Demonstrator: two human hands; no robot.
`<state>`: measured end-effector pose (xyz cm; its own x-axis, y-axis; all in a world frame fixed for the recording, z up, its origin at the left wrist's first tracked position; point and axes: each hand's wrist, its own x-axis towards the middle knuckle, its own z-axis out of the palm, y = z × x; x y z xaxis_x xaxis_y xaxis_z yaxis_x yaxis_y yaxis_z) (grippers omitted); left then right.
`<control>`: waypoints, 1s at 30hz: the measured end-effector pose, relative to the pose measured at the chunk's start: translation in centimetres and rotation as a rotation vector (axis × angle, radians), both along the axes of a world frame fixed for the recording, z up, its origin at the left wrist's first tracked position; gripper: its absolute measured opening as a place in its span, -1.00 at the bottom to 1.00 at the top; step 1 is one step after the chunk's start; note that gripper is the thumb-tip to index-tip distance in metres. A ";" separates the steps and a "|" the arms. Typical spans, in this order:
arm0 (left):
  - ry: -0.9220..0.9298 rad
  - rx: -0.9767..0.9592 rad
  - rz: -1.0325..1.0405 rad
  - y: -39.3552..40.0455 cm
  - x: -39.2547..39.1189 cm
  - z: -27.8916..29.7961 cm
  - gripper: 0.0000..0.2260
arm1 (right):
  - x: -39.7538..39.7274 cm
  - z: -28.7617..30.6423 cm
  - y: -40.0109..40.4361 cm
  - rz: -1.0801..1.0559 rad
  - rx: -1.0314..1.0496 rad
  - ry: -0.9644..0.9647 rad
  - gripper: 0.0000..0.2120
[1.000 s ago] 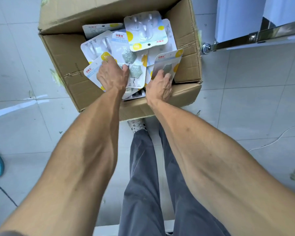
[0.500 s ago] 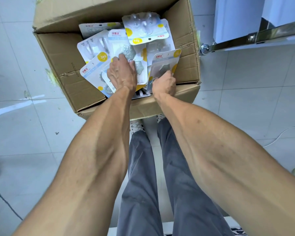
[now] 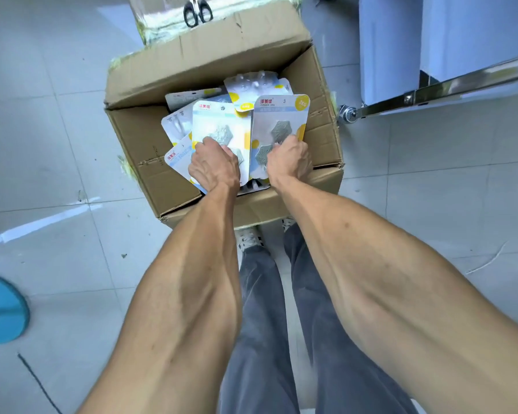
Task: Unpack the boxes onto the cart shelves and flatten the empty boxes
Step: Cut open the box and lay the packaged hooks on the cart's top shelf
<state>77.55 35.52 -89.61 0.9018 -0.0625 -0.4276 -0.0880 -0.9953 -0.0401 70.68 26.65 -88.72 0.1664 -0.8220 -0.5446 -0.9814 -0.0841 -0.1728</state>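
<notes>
The box (image 3: 222, 138) is not empty yet; many hook packs (image 3: 189, 100) lie inside. The left hand (image 3: 214, 167) grips one pack (image 3: 213, 124), the right hand (image 3: 289, 159) grips another pack (image 3: 281, 121). Flattening is not begun, I think.

The brown cardboard box (image 3: 138, 162) holds white, pale-blue and yellow blister cards (image 3: 213, 121), grey hexagons showing just above both grips, over grey floor tiles (image 3: 42, 85).
</notes>
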 end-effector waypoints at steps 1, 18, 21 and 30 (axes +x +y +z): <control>-0.004 -0.001 -0.007 -0.2 0.3 1.4 -0.80 | 0.2 1.4 -0.5 0.018 -0.022 -0.005 -0.80; -0.257 -0.432 -0.159 -12.5 1.7 44.3 -0.80 | -1.8 43.7 -11.3 0.084 -0.290 -0.225 -0.74; -0.282 -0.453 -0.262 -16.3 -1.2 50.1 -0.79 | -5.2 49.3 -13.9 0.064 -0.342 -0.208 -0.69; -0.176 -0.537 -0.403 -29.8 -13.7 56.9 -0.80 | -18.3 57.7 -28.4 -0.107 -0.440 -0.216 -0.77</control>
